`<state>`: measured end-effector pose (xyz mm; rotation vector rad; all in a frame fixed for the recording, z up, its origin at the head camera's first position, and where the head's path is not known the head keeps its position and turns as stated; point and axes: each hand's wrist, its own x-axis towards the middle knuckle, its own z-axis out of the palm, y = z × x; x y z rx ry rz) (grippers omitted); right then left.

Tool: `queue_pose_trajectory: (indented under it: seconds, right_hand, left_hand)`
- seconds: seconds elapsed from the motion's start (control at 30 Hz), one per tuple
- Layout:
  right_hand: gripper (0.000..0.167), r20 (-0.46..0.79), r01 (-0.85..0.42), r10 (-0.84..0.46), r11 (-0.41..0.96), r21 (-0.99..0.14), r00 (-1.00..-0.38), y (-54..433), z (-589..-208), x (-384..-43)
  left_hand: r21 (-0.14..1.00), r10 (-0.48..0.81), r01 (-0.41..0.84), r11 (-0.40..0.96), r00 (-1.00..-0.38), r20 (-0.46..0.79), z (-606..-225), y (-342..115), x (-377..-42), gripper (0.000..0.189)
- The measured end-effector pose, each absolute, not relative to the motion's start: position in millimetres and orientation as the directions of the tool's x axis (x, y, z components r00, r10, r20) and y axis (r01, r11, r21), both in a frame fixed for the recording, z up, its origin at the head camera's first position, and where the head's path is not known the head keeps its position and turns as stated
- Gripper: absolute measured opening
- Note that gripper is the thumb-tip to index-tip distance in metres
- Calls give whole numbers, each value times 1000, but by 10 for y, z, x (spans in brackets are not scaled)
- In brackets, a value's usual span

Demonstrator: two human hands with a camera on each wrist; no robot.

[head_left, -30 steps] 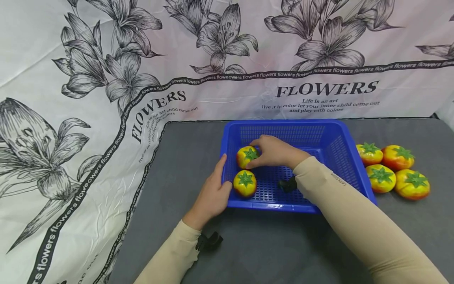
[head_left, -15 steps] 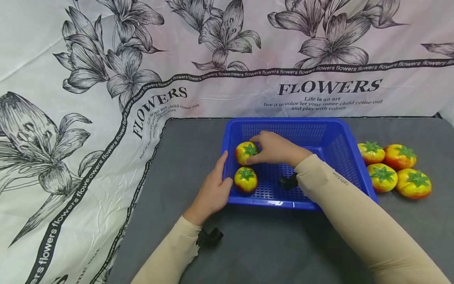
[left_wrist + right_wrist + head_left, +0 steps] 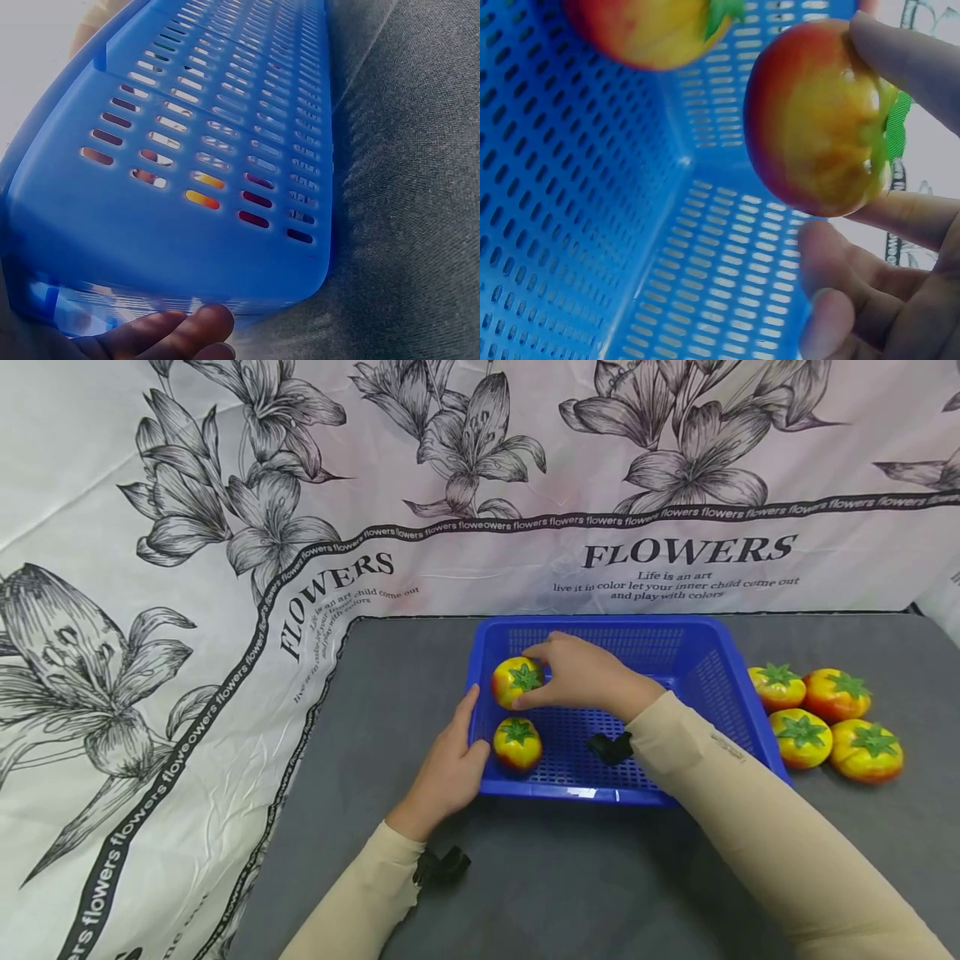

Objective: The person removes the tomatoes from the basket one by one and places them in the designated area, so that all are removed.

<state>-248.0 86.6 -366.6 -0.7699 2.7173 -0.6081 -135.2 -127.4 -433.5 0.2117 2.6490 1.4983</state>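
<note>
My right hand (image 3: 585, 675) reaches into the blue plastic basket (image 3: 600, 793) and pinches a yellow-and-red tomato (image 3: 510, 681) with a green star-shaped top, near the far left corner. In the right wrist view this tomato (image 3: 810, 120) sits between thumb and fingers, seemingly raised off the basket's floor. A second tomato (image 3: 517, 745) lies in the near left corner, not touched by a hand. My left hand (image 3: 446, 768) grips the basket's left rim. Its curled fingertips (image 3: 214, 322) show against the wall in the left wrist view, where colour glints through the slots.
Several more tomatoes (image 3: 801, 739) stand grouped on the grey tabletop (image 3: 390, 693), just right of the basket. Behind the table hangs a white flower-print cloth (image 3: 480, 560), which also runs down the left side. Black camera mounts (image 3: 442, 867) stick out at both wrists.
My right hand has shifted the pinched tomato slightly left and farther back, widening its gap from the second tomato. My left hand has stayed on the basket rim.
</note>
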Motion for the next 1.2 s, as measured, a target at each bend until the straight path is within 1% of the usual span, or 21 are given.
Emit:
queue_pose_trajectory:
  seconds: [0.17,0.43,0.83,1.03,1.1,1.2]
  right_hand:
    - [84,-133,-409,-537,760,-505,-833,910,-3604,-2418]
    - [87,-122,-391,-513,768,-507,-850,1047,-3548,-2352]
    - [81,-85,-351,-473,750,-561,-877,1452,-3412,-2203]
    - [91,-97,-305,-424,775,-553,-901,1623,-3375,-2115]
    - [95,-95,-297,-410,783,-547,-907,1671,-3368,-2093]
    - [97,-74,-302,-401,786,-540,-913,1730,-3355,-2070]
  left_hand:
    - [855,157,68,514,-987,-16,-4324,-1280,-1354,74]
    - [847,145,73,527,-989,-5,-4312,-1282,-1362,74]
    - [849,139,81,522,-990,10,-4296,-1261,-1368,74]
    - [841,143,69,536,-990,-9,-4334,-1260,-1341,74]
    - [842,147,83,534,-989,5,-4339,-1260,-1340,74]
    - [843,140,95,529,-990,24,-4335,-1261,-1345,74]
